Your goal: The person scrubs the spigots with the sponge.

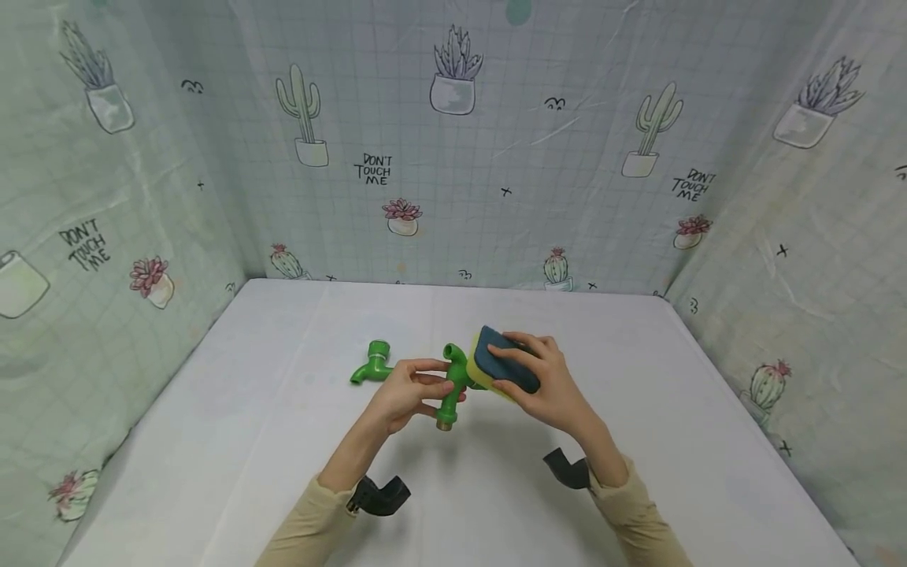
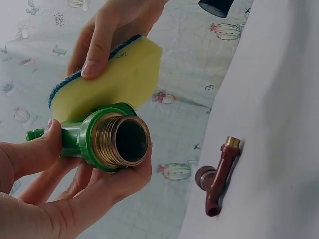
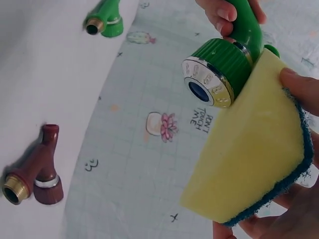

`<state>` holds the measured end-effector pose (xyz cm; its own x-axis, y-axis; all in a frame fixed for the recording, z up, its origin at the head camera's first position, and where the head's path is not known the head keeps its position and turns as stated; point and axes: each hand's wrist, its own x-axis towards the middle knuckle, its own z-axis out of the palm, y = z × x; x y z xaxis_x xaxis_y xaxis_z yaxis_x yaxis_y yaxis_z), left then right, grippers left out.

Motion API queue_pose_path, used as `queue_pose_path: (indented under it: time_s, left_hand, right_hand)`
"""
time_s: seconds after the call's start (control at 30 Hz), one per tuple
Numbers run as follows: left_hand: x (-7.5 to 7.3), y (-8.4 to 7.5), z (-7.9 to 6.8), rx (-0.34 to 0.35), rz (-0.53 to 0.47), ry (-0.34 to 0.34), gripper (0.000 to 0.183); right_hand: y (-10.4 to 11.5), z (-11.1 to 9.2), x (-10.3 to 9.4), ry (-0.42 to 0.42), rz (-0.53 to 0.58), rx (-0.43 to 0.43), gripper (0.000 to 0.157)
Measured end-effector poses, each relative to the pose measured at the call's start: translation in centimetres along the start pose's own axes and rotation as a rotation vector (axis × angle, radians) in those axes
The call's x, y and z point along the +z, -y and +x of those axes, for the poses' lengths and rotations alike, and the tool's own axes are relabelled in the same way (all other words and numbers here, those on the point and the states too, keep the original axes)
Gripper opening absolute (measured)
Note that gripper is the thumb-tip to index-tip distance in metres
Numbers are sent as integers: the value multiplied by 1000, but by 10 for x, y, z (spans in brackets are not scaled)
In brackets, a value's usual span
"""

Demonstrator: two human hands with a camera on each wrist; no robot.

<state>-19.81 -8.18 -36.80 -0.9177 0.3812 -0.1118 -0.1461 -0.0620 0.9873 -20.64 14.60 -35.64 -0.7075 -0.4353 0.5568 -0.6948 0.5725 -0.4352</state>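
Observation:
My left hand [image 1: 407, 394] holds a green plastic tap [image 1: 453, 394] above the white table, thumb on one side and fingers around the other. In the left wrist view its brass threaded end [image 2: 110, 142] faces the camera; the right wrist view shows its ribbed green knob [image 3: 217, 64] with a silver face. My right hand [image 1: 546, 386] grips a sponge [image 1: 506, 364], with the dark blue scouring side toward the palm. The sponge's yellow foam [image 3: 249, 149] lies against the tap's body beside the knob.
A second green tap [image 1: 378, 362] lies on the table [image 1: 283, 441], left of my hands. A dark red tap [image 2: 220, 179] with a brass end also lies there, seen in both wrist views. Patterned cloth [image 1: 496, 157] walls off the back and sides.

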Motion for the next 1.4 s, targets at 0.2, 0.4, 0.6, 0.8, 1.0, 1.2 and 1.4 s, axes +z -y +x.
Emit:
queue_pose_path:
  time_s: [0.2,0.4,0.6,0.8,1.0,1.2,1.4]
  left_hand:
    - [-3,-2,1,-3,1,77,48]
    - [-4,2,2,4,-7,171,48]
    - [1,9,5,2,-21,178,48]
    - [4,10,5,-10,-24,128,53]
    - [3,10,2,-57,-78,103,64]
    - [2,11,2,-63,-98,123,61]
    - [0,9,3,-93,-201,172,61]
  right_hand:
    - [0,1,3,-27,41,-15,43]
    - [4,5,7,-68,114,-17,44]
    - [11,13,12,-111,117,-37,45]
    - [11,15,17,-160,54,-88,47]
    - [9,13,20,-159,-5,-170,48]
    - [4,9,20,-154,10,-193,49]
    - [-4,3,17,-171,53,-177,53]
